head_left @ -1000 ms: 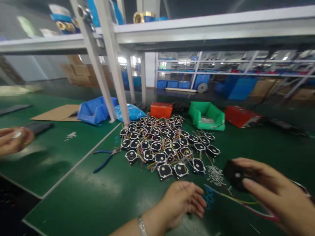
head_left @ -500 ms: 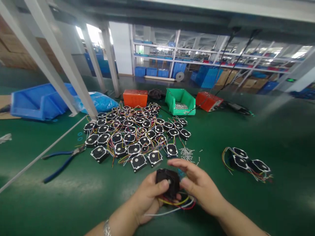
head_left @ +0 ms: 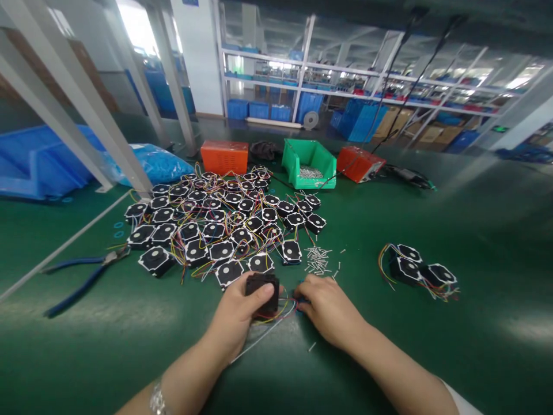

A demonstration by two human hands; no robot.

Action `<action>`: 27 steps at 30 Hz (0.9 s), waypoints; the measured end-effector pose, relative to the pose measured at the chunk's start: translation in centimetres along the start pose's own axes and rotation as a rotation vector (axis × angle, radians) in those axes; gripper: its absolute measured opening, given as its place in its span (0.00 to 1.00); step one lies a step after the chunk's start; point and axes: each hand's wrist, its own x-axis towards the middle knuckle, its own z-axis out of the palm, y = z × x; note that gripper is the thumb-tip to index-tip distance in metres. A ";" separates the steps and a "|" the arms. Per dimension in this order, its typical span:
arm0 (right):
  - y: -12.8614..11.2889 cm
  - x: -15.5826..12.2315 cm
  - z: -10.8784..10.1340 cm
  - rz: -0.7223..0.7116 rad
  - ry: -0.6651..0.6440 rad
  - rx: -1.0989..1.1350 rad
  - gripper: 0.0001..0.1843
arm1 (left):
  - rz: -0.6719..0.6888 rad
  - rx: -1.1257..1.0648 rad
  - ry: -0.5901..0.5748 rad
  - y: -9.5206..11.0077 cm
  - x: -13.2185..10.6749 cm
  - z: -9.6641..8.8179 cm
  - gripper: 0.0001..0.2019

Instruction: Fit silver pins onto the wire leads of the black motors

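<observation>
My left hand [head_left: 235, 314] is wrapped around a black, square-bodied motor [head_left: 262, 294], the thumb lying across its face. Thin yellow, red and white wires [head_left: 276, 323] trail from the motor toward my other hand. My right hand [head_left: 326, 308] is closed just above the table, fingertips pinched together near the wire ends. A bit of blue shows at those fingertips, but what they hold is hidden. Beyond the right hand lies a small heap of screws [head_left: 317, 260]. One loose screw [head_left: 311, 347] lies on the green tabletop nearer me.
Many wired motors [head_left: 220, 251] spread across the middle left. Blue-handled pliers [head_left: 84, 282] lie at left, near a metal post. Behind stand a green bin [head_left: 309, 167] of screws and two orange boxes [head_left: 224, 157]. Several motors [head_left: 410, 268] sit at right.
My left hand has moved left with the motor, tilting it. My right hand has gone from partly spread beside the motor to pinched, lower on the table. The camera view has shifted.
</observation>
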 end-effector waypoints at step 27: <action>-1.8 -0.5 -1.0 -0.272 0.715 0.481 0.10 | 0.038 0.088 0.056 -1.4 -0.1 1.0 0.17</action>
